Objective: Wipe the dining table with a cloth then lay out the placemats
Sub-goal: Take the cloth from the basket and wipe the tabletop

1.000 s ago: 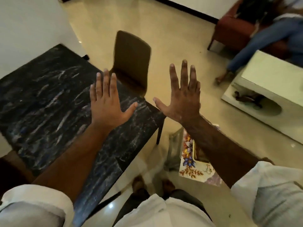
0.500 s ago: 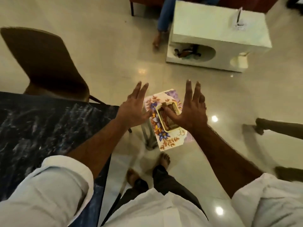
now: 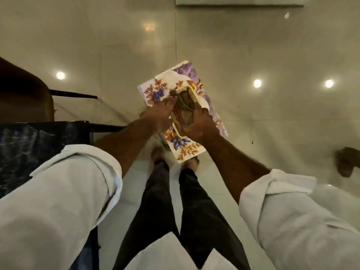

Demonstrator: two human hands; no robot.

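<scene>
A brownish folded cloth lies in a cream tray on top of floral placemats that sit on a low stand in front of my feet. My right hand is curled over the cloth's near right side and grips it. Along the tray's left rim my left hand has its fingers together, touching the cloth; whether it grips is hidden. The dark marble dining table shows at the left, partly behind my left sleeve.
A brown chair stands at the far left beside the table corner. Glossy tiled floor surrounds the stand. The base of a white low table is at the top edge. A dark foot-like shape sits at the right.
My view swung from the table down to the stand. Both hands, spread open in the air before, dropped onto the tray, and the right one closed on the cloth.
</scene>
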